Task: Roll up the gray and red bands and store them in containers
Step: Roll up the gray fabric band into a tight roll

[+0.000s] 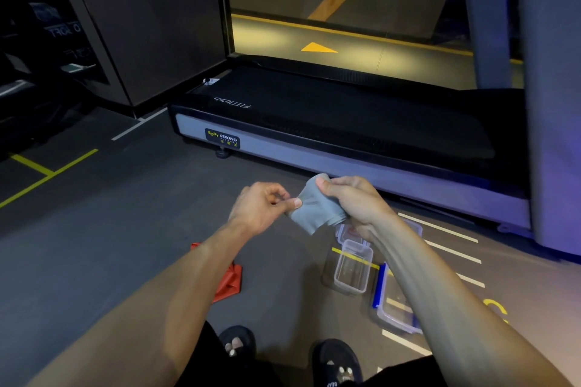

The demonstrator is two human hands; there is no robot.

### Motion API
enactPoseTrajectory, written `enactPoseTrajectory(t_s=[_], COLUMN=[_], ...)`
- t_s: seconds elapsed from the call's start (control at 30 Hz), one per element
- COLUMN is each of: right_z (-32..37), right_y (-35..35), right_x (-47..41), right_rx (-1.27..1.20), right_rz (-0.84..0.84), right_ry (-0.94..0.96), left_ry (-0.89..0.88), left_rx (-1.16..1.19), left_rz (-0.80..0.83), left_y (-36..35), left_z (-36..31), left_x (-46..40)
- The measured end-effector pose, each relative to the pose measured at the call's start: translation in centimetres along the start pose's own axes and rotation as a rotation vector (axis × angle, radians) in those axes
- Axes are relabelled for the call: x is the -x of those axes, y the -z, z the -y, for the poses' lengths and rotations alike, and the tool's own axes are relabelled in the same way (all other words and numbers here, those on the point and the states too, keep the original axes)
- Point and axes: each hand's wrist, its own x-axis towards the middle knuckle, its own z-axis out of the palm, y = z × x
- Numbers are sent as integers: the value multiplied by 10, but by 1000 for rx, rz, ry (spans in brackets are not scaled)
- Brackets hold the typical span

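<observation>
Both forearms were extended forward, hands raised side by side at center. Left hand [262,204] had fingers curled, thumb and forefinger pinching at its right edge. Right hand [349,198] was curled tight, thumb on top, wrist bent down.

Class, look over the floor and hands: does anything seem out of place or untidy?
The red band lies crumpled on the floor, partly hidden by the left forearm, not yet rolled. Otherwise nothing stands out.
</observation>
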Motion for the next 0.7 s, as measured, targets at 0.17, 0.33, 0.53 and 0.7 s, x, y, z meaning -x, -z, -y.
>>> enactPoseTrajectory(t_s=[0.17,0.33,0.53,0.7], right_z=[0,11,7,3], right_y=[-2,8,14,12], right_x=[-1,-1,-3,-7], right_rx=[-31,-120,-61,-31], right_rz=[-16,3,-42,-50], right_ry=[-53,-65,15,37], left_ry=[-3,-86,-86,22], left_rx=[38,220,526,684], left_rz=[-31,-22,78,71], left_y=[-2,-6,-7,-6], left_z=[-15,-28,-30,-33], left_x=[3,5,7,9])
